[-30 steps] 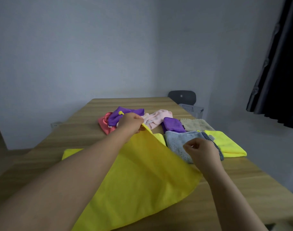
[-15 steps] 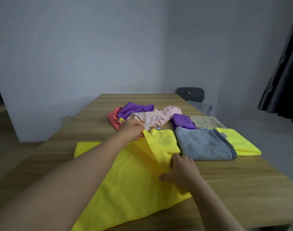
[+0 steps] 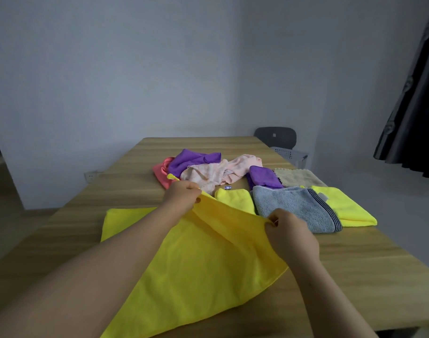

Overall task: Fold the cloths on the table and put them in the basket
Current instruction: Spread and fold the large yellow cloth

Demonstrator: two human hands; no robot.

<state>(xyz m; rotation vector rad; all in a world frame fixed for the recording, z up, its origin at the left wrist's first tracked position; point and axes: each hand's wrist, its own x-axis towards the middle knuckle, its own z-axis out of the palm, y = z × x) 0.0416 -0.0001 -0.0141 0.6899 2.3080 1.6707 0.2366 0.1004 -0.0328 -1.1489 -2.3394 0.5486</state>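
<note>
Now in hand: the big bright-yellow microfibre cloth [image 3: 203, 259] lies spread on the near part of the wooden desk [image 3: 355, 276], with its far edge lifted.
Left hand [image 3: 181, 197]: your fingers [image 3: 192, 191] are curled, pinching the raised far corner.
Right hand [image 3: 291, 234]: you pinch the same edge further right, just beside the grey terry towel [image 3: 294, 206] with its dark striped border.
Handling: it is light and limp, probably clingy rather than slippery. It sags between your grips, so hold near the corners and keep the edge taut.
Further out: a folded yellow cloth [image 3: 342, 208] touches that towel. A loose heap of purple, pink and coral cloths [image 3: 208, 169] lies behind.
Basket: the pale perforated plastic basket [image 3: 290, 154] sits beyond the desk's far right corner, well apart.
</note>
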